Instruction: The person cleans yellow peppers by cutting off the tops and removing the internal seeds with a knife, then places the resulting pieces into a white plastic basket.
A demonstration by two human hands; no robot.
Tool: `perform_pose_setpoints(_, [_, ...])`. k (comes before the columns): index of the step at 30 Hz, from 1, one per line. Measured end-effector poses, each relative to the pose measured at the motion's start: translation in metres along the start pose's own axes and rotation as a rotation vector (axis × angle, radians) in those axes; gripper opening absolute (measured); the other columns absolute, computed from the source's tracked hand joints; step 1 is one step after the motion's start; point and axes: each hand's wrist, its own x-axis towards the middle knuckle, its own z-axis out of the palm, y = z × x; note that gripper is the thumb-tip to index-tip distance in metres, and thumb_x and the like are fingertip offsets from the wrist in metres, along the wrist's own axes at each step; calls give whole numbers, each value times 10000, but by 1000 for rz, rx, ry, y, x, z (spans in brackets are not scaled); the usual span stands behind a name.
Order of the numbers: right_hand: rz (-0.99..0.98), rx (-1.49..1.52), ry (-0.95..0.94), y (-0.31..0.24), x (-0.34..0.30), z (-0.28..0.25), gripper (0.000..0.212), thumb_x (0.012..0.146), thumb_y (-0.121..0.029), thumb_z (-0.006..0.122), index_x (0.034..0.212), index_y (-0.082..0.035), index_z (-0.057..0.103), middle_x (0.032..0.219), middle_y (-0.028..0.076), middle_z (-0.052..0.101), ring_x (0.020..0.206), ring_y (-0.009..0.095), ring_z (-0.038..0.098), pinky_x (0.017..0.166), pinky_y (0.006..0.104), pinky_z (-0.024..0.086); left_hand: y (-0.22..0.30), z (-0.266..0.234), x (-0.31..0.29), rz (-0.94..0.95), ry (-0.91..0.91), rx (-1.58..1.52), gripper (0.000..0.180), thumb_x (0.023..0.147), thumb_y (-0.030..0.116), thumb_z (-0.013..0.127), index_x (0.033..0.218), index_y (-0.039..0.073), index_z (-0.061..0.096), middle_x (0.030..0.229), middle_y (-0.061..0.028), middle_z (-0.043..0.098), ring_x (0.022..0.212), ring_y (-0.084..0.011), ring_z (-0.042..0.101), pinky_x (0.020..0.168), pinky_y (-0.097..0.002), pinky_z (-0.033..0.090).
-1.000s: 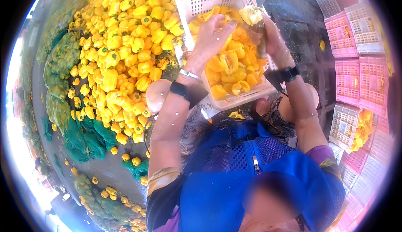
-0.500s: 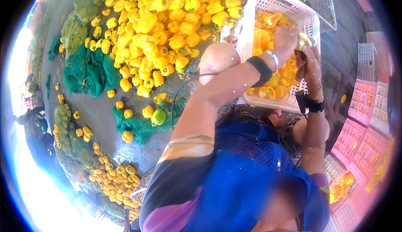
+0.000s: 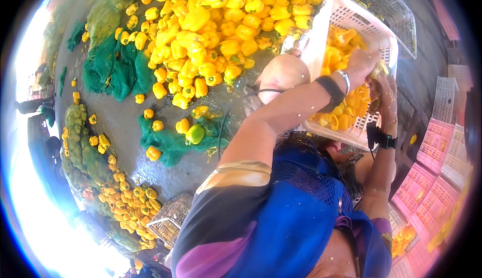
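Note:
Over a pale pink plastic crate [image 3: 321,39] my two hands meet, close together. My left hand [image 3: 362,66] is closed, its fingertips against a pale yellowish piece [image 3: 380,68] that looks like the inside of a pepper. Opposite it, my right hand [image 3: 386,92] curls around the same piece; part of its grip is hidden. Something brown and wet [image 3: 373,96] shows by the right palm, too blurred to name. Opened yellow bell peppers [image 3: 346,108] lie in the crate below. Pale specks like seeds stick to both arms.
A large heap of whole yellow peppers [image 3: 201,42] lies on the wet floor to the left. Green netting [image 3: 113,70] and a greenish pepper [image 3: 195,134] are nearby. Another crate [image 3: 386,12] stands beyond; pink and white crates [image 3: 434,142] line the right side.
The whole view has shifted, so the crate and hands appear farther right and slightly lower. Both hands stay together at the pale piece over the crate.

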Motion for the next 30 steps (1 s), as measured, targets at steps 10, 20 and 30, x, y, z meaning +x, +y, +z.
perform_pose_setpoints(10, [-44,-92,-49,1,-2,-4,303,910,-265,558,1099,-36,501,722,-26,518,543,32,428,471,170,323,-20,-8,13,251,81,406,367,787,336,641,798,-30,655,709,-180,649,563,-280,631,477,-346,466])
perform_pose_setpoints(20, [-122,-146,4,2,-4,2,286,899,-194,566,1120,-22,508,696,-45,477,540,28,402,463,181,301,8,-5,-13,388,275,854,324,745,324,611,725,6,670,745,-205,654,732,-359,655,662,-406,509])
perform_pose_setpoints(30, [-306,-322,220,7,63,-53,360,872,-283,630,1120,-25,594,781,-15,557,564,47,451,497,198,354,48,-29,-16,740,532,1030,409,744,371,615,896,-9,612,834,-211,661,772,-349,653,693,-456,498])
